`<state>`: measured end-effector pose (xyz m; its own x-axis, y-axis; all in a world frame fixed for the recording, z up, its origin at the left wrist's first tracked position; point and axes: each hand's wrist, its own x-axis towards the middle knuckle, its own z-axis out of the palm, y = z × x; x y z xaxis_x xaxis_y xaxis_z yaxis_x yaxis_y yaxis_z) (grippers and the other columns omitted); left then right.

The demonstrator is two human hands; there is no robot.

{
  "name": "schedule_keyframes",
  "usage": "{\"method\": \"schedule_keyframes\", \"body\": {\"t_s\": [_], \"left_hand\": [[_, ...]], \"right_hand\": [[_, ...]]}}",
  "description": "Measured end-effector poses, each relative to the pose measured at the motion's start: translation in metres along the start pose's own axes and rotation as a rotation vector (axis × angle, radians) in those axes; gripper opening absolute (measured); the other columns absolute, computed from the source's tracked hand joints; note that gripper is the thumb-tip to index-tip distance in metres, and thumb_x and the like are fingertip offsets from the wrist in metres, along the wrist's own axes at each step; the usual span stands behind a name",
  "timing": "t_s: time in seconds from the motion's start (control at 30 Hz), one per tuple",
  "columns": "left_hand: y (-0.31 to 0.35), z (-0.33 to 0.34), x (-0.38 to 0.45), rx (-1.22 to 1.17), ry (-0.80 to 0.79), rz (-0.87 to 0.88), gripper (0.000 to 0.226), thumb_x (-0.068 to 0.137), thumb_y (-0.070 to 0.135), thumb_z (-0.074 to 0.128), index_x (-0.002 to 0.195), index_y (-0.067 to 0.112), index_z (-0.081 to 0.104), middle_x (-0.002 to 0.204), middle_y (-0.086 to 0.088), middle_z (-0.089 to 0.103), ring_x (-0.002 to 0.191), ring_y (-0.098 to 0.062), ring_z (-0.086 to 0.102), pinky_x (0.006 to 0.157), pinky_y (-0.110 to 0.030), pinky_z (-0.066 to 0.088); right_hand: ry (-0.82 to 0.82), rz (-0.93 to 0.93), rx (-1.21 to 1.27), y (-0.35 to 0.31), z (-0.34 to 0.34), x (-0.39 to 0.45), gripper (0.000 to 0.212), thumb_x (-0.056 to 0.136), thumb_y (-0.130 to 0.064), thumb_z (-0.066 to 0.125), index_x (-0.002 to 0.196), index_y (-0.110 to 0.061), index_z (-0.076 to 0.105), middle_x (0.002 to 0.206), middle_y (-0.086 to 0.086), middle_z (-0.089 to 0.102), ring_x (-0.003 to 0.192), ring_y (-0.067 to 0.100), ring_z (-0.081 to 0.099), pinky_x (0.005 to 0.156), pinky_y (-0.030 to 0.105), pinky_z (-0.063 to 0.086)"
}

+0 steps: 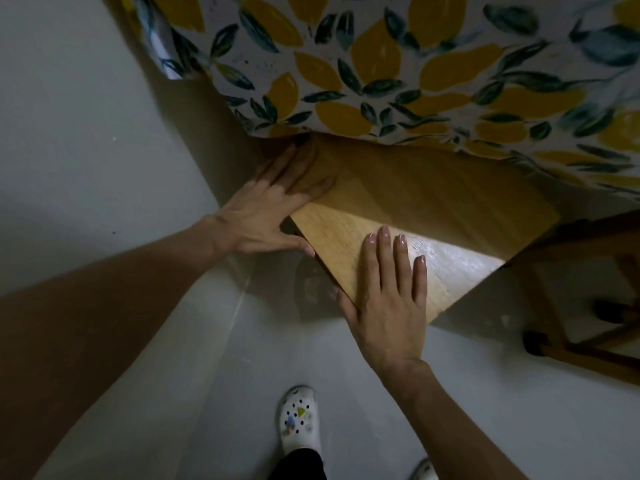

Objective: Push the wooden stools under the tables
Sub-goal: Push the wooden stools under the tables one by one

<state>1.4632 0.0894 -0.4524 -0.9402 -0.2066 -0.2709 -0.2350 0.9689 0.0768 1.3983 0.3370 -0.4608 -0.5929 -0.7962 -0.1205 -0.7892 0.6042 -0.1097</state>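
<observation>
A wooden stool (429, 216) with a square flat seat stands partly under the table, its far half in shadow beneath the overhanging lemon-print tablecloth (398, 71). My left hand (266, 209) grips the seat's left corner, fingers on top and thumb along the near-left edge. My right hand (388, 296) lies flat on the near corner of the seat, fingers spread forward, thumb hooked over the edge. The stool's legs are hidden below the seat.
The floor (173, 393) is pale grey. A second wooden frame with dark feet (568, 348), likely another stool or a table leg, stands at the right. My foot in a white clog (299, 420) is behind the stool. A light wall (69, 116) runs along the left.
</observation>
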Motion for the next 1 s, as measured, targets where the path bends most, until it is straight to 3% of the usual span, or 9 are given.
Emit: {"method": "schedule_keyframes", "body": {"t_s": [0.13,0.27,0.53,0.6,0.77,1.0], "left_hand": [[0.011,0.000,-0.009,-0.068,-0.004,-0.042,0.106,0.064,0.091,0.033,0.148,0.041,-0.007,0.160,-0.004,-0.017,0.145,-0.030,-0.018,0.114,-0.058,0.007],[0.040,0.011,-0.033,-0.102,0.054,-0.106,0.104,0.067,0.090,0.033,0.150,0.036,-0.001,0.161,-0.009,-0.007,0.146,-0.033,-0.013,0.116,-0.055,0.008],[0.135,0.041,-0.082,-0.224,0.160,-0.469,0.104,0.069,0.090,0.029,0.151,0.033,0.000,0.161,-0.009,-0.008,0.147,-0.032,-0.012,0.114,-0.044,-0.003],[0.151,0.042,-0.084,-0.216,0.159,-0.538,0.105,0.070,0.090,0.024,0.151,0.029,-0.002,0.161,-0.012,-0.008,0.146,-0.033,-0.013,0.115,-0.048,-0.003],[0.145,0.037,-0.082,-0.147,0.113,-0.454,0.103,0.077,0.085,0.006,0.150,0.016,-0.011,0.157,-0.019,-0.017,0.145,-0.031,-0.020,0.118,-0.049,-0.009],[0.123,0.031,-0.060,-0.192,0.098,-0.410,0.098,0.079,0.082,0.014,0.150,0.021,-0.012,0.157,-0.015,-0.022,0.144,-0.029,-0.025,0.118,-0.047,-0.009]], "right_hand": [[0.013,-0.065,0.007,0.012,0.000,-0.005,0.083,0.093,-0.062,0.039,0.153,-0.009,0.015,0.162,0.012,0.013,0.150,0.029,0.006,0.120,0.053,0.010],[-0.016,-0.182,-0.016,0.036,-0.004,-0.016,0.084,0.092,-0.061,0.041,0.154,-0.011,0.015,0.162,0.011,0.013,0.150,0.028,0.007,0.119,0.053,0.013],[-0.121,-0.534,-0.077,0.107,-0.017,-0.014,0.086,0.091,-0.065,0.040,0.155,-0.017,0.010,0.163,0.007,0.008,0.150,0.024,0.003,0.120,0.050,0.008],[-0.143,-0.573,-0.119,0.113,-0.023,-0.010,0.084,0.092,-0.066,0.035,0.155,-0.017,0.009,0.163,0.008,0.007,0.150,0.025,0.003,0.120,0.050,0.004],[-0.109,-0.274,-0.087,0.092,-0.016,-0.026,0.087,0.087,-0.075,0.023,0.155,-0.023,0.006,0.162,0.015,0.001,0.150,0.031,0.000,0.119,0.054,0.007],[-0.090,-0.279,-0.070,0.097,-0.016,0.007,0.087,0.086,-0.080,0.022,0.154,-0.031,0.001,0.163,0.012,0.006,0.150,0.028,0.002,0.120,0.052,0.006]]}}
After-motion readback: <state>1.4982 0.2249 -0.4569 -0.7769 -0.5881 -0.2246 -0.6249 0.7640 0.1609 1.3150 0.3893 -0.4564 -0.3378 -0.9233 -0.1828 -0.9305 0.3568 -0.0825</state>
